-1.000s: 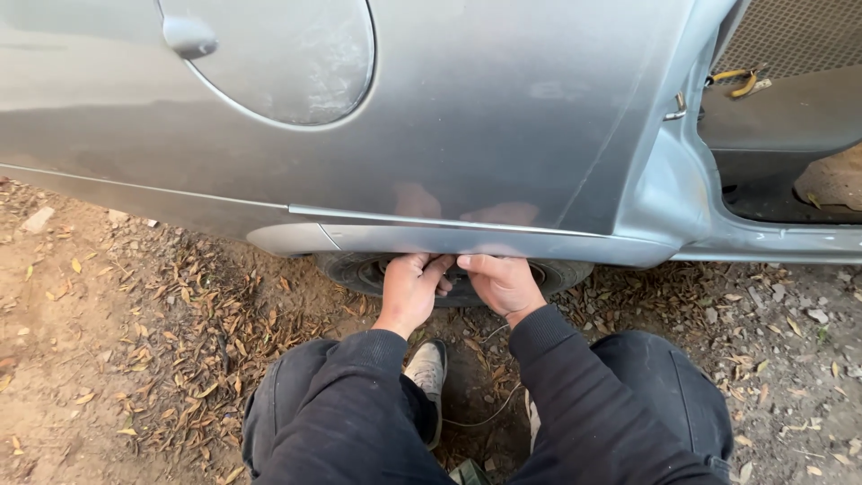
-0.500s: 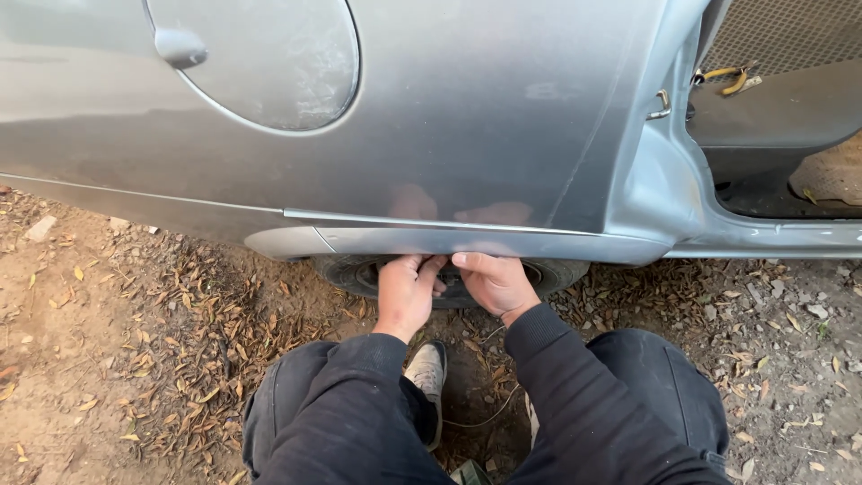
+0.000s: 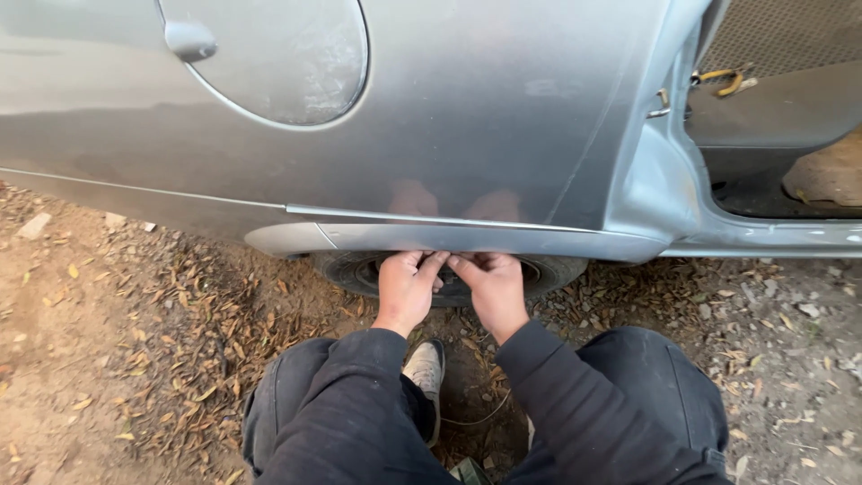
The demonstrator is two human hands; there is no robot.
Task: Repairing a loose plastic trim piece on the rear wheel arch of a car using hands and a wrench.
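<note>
1. A person crouches on bare ground (image 3: 81, 377) strewn with dry leaves, facing the side of a silver car (image 3: 467, 117).
2. The left hand (image 3: 406, 289) and right hand (image 3: 489, 286) reach side by side under the lip of the wheel arch (image 3: 503, 238), fingertips touching the dark tyre (image 3: 557, 269).
3. Both hands curl with fingers bent inward; whether they clasp anything, I cannot tell, as the arch hides the fingertips.
4. The tyre sits tucked beneath the arch, only its lower edge showing.
5. A round fuel flap (image 3: 287, 63) sits high on the panel.
6. A light shoe (image 3: 425, 370) shows between the dark-trousered knees.
7. At right, an open door sill (image 3: 772, 235) is visible.
</note>
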